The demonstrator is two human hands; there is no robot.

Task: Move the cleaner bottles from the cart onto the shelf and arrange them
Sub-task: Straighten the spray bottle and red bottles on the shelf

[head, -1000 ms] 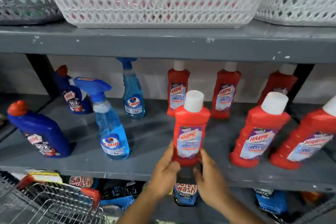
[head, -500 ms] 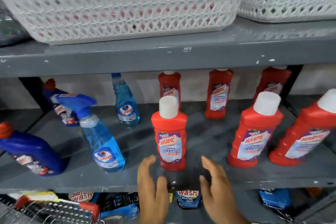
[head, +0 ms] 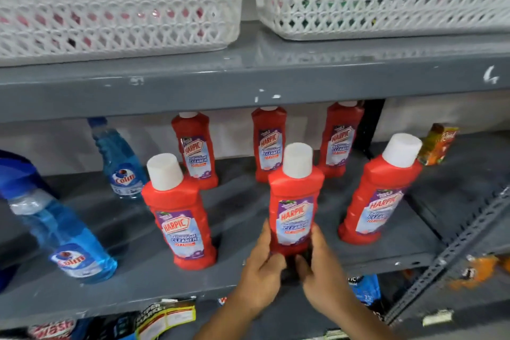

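Head view: left hand (head: pixel 262 270) and right hand (head: pixel 321 268) both clasped round base of middle red Harpic bottle (head: pixel 295 201), upright at front of grey shelf (head: pixel 138 279). Six red Harpic total, three front, three back. Two blue Colin sprays; near one (head: pixel 63 240) cut off left. Two white baskets (head: pixel 118 11) above, contents unclear.

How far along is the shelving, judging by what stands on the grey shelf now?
Done: five red Harpic bottles with white caps stand on the grey metal shelf, three in back, two in front, beside blue Colin spray bottles. In hand: left hand and right hand grip the base of a sixth red bottle between the front two. Left: the cart is out of view, so unknown.
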